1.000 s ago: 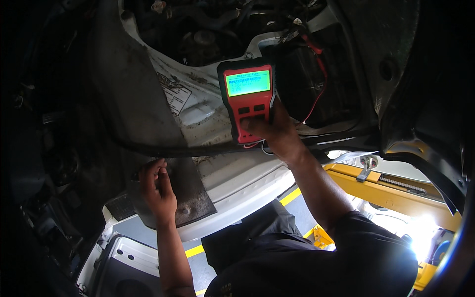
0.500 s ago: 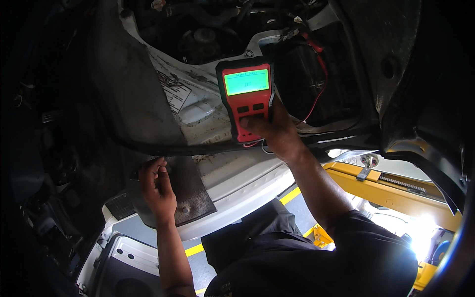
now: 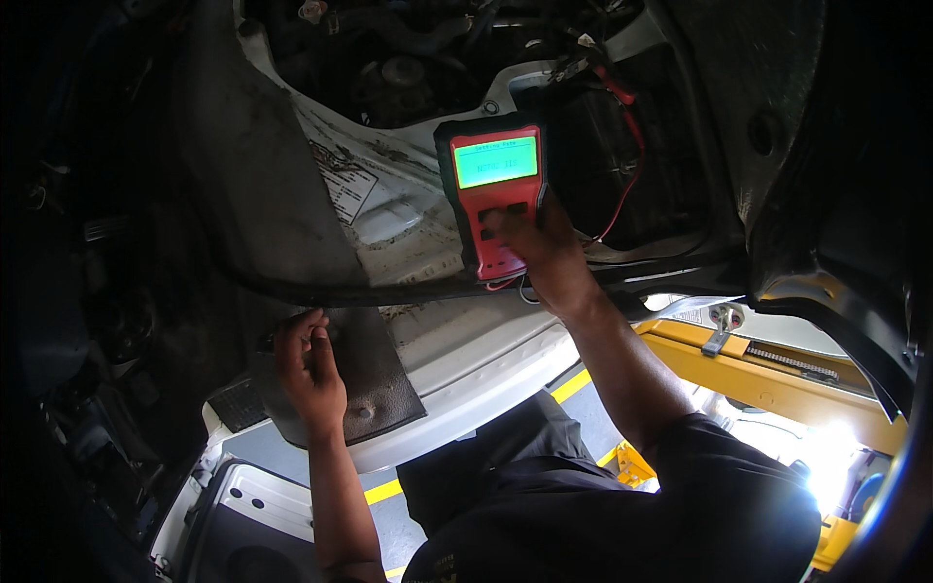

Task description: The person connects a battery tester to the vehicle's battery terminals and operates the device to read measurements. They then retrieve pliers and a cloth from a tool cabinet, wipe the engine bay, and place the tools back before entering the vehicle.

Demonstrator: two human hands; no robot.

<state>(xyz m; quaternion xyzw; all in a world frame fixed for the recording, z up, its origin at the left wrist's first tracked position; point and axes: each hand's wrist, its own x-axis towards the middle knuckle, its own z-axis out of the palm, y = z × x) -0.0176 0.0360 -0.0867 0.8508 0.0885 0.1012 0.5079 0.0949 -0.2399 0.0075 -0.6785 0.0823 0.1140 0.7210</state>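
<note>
The handheld tester (image 3: 497,198) is a boxy device with a red face and a thick black surround, tilted slightly so that its top leans left. Its screen (image 3: 497,162), a wide rectangle near the top, glows bright green-cyan, with a darker line and faint lettering across it. Below sit dark rectangular buttons, partly covered by a thumb, and the red face narrows around them. Thin red and pale leads show at its lower end.

The tester is held up in front of the open engine bay, over the dirty white bodywork (image 3: 428,238). The right hand (image 3: 549,255) is closed around its right side, thumb across the buttons. The left hand (image 3: 311,367) is about half open above a dark textured mat (image 3: 384,394), fingers loosely bent with a gap at the thumb; it shows nothing in its grasp. Beyond the tester, to the right, a red clamp (image 3: 614,87) trails a red wire (image 3: 640,146)
</note>
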